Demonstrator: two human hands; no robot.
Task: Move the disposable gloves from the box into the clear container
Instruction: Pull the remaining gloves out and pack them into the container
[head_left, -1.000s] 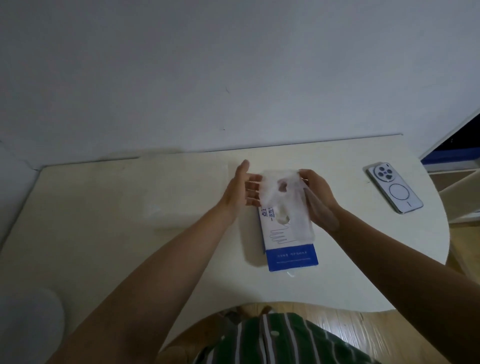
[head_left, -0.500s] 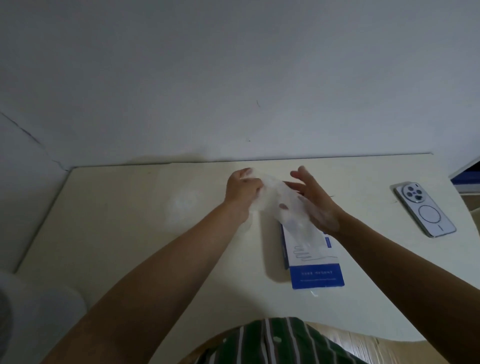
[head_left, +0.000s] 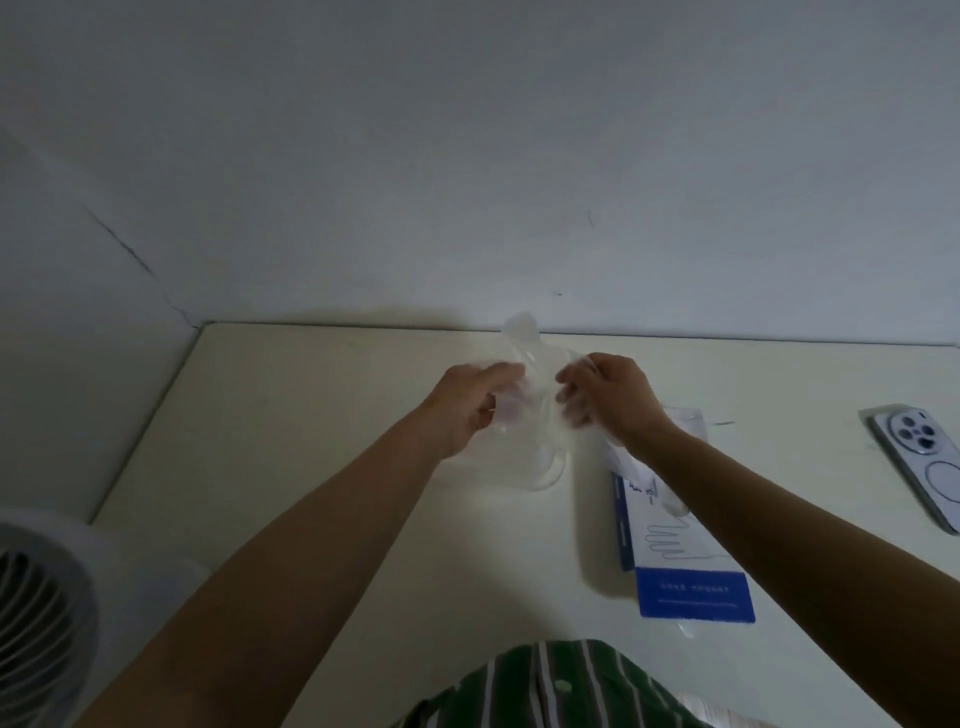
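While gripped from both sides, gloves (head_left: 527, 364): one crumpled bunch of thin clear film, held up over the table (head_left: 311, 415) near its far edge, a little left of the middle; too crumpled to count the gloves in the bunch.
Hands: two, bare, both on the same bunch.
Left hand (head_left: 467, 410): curled round the left side of the bunch, thumb and fingers pinching the film.
Right hand (head_left: 615, 395): knuckles up, fingers curled into the right side of the bunch, grasping it.
Top of the bunch: one flap sticking up past the far edge, seen against the wall (head_left: 467, 156).
Container (head_left: 543, 475): one, clear, visible only as a faint rounded outline on the table right below the hands; contact with the bunch impossible to tell.
Box (head_left: 691, 592): one, white with a blue band at its near end, lying flat towards the near edge, right of the hands; far end hidden under the right forearm.
Loose film (head_left: 688, 418): one clear piece at the far end of the box, just beyond the right wrist.
Phone (head_left: 930, 462): one, back up with a round camera cluster, at the right edge, well apart from the box.
Fan (head_left: 41, 597): one, grille only partly in view, off the table past its near left corner.
Shirt (head_left: 550, 686): green with pale stripes, at the near edge.
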